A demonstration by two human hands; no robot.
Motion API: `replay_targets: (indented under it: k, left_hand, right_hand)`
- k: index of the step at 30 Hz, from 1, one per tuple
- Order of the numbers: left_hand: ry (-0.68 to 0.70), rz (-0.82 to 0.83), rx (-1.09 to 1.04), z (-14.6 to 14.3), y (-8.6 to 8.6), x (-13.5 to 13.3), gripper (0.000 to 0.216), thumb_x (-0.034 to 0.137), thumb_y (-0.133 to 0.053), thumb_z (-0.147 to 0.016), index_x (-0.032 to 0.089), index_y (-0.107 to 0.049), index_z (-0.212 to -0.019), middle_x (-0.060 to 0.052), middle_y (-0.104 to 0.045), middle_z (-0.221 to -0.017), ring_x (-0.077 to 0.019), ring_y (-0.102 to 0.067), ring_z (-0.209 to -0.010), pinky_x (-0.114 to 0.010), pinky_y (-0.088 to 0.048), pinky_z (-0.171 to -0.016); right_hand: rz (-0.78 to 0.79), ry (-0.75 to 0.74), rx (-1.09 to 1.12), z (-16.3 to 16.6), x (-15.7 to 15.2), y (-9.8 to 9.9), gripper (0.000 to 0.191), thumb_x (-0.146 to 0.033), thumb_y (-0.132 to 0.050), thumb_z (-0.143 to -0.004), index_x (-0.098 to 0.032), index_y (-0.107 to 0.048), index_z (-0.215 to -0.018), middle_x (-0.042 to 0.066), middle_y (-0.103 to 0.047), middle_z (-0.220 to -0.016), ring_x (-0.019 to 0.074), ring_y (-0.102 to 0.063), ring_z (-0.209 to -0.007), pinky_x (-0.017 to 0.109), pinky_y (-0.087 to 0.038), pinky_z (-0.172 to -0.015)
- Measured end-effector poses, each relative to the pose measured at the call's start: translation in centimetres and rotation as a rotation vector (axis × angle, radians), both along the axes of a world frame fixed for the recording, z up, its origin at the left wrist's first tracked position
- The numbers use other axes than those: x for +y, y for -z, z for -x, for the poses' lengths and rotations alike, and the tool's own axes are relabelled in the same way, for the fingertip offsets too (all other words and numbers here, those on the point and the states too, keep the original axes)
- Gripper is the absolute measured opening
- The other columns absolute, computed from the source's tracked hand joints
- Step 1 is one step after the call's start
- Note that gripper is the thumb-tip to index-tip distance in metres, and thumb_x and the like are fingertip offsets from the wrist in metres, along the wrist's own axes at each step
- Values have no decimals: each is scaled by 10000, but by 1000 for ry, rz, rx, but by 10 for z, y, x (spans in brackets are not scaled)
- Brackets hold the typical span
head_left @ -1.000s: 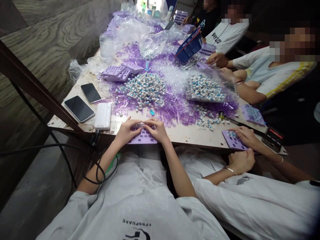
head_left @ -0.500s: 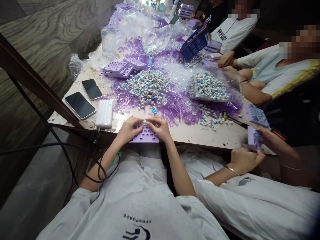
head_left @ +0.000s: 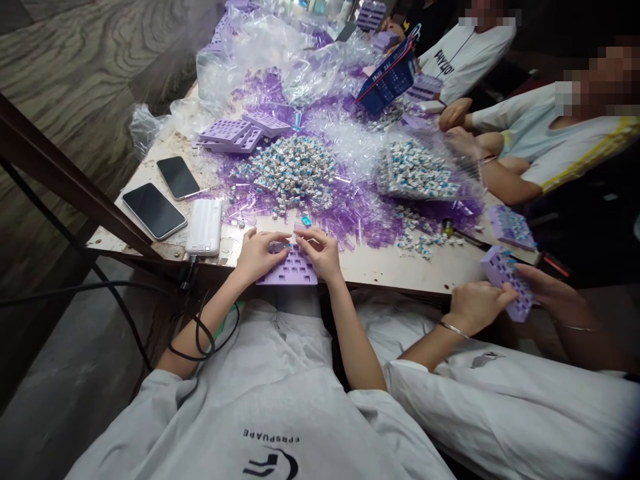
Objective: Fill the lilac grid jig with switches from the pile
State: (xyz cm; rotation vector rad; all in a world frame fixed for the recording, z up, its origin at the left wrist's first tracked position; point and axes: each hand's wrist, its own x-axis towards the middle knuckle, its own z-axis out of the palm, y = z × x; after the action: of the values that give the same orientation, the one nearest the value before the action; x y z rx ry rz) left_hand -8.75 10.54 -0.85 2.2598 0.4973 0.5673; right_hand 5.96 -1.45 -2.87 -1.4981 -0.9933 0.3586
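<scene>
A light purple plate with rows of square holes (head_left: 290, 272) lies at the table's near edge, between my two hands. My left hand (head_left: 260, 257) rests over its left side, thumb and fingers curled together; a small clear piece shows at these fingers, too blurred to name. Over the plate's right far corner, my right hand (head_left: 323, 253) has thumb and index finger in a pinch, and whatever lies between them is hidden. Just beyond my hands, a heap of small white and blue parts (head_left: 293, 170) sits among clear purple plastic strips (head_left: 345, 220).
Two phones (head_left: 155, 210) and a white power bank (head_left: 204, 227) with a cable lie at left. Purple plates (head_left: 227, 131) are stacked behind. A clear bag of parts (head_left: 420, 170) and a blue basket (head_left: 387, 80) stand farther off. At right, a co-worker's hands hold another plate (head_left: 505, 280).
My right fingertips have drawn slightly apart from my left ones at the plate's far edge. The neighbouring co-worker's plate has tilted, showing its holed face. The view has shifted slightly.
</scene>
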Motion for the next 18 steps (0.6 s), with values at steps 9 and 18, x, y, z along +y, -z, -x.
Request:
replay_targets:
  k: [9,18]
  left_hand:
    - [12,-24,11,-5,-3,-1,309,320,-671,-851,321,-674,-1160,21,-775,-998,-248,-656,-1103,-567,-209,-1157]
    - [30,99,-15,-5,-3,1,365,312,-703,-826,297,-656,-1188,10,-775,-1029,-241,-692,-1053,-578,-160,-1191]
  right_hand:
    - [-27,-8,-23,-1,-1,-2,260,-438,-699,-859,-225,-770,-989,62,-679,-947,179,-638,-882,276,-544,-687]
    - [-26,-16,-24,-1,-1,-1,274,-454,-705,-850,-225,-767,-987,63,-664,-937,169,-626,-830,287,-542,-687]
